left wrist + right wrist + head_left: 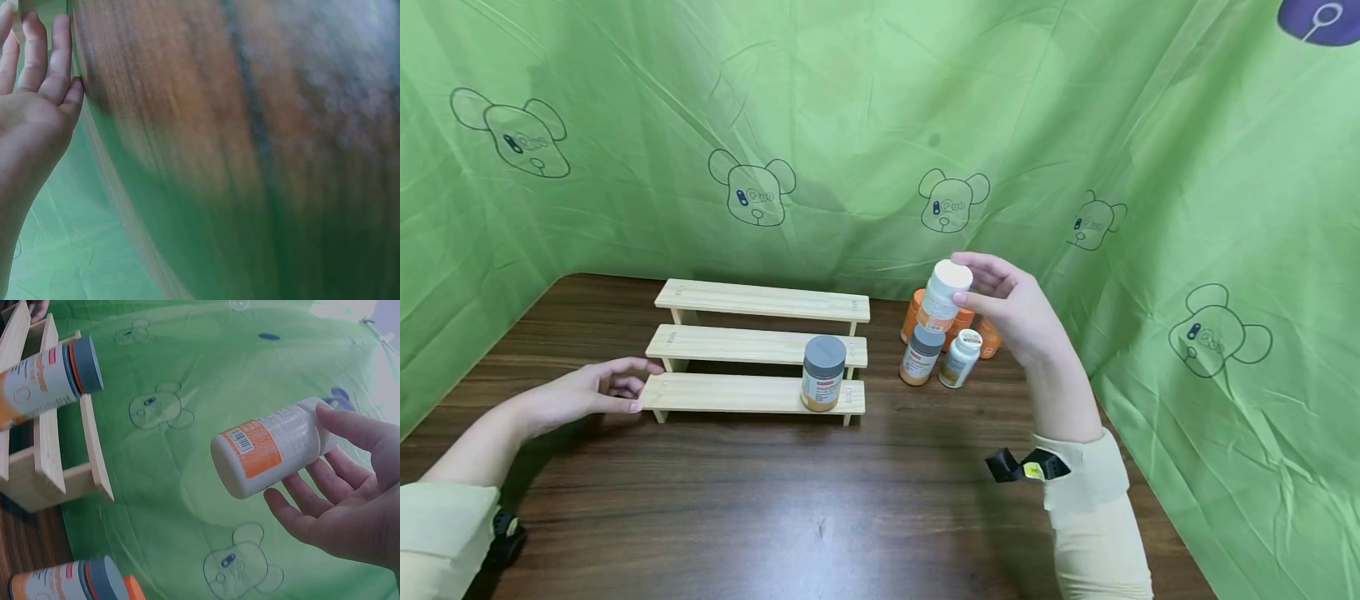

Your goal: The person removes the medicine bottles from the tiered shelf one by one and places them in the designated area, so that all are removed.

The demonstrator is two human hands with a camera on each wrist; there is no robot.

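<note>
Above the clustered bottles [951, 350], right hand [1011, 308] holds white bottle [945, 293].

cream ribbed sleeves [1093, 500], black wrist straps [1026, 467]

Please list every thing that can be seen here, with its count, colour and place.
Shelf: one, pale wood, three steps, on the table.
Jar: one, grey lid, on the lowest step, right end.
White bottle: one, white with orange label, lifted in the right hand.
Bottles: several, grey, white and orange lids, standing right of the shelf.
Table: one, dark wood.
Cloth: green, bear drawings, behind.
Left hand: fingers at the shelf's left end.
Right hand: its grip holds the white bottle.
</note>
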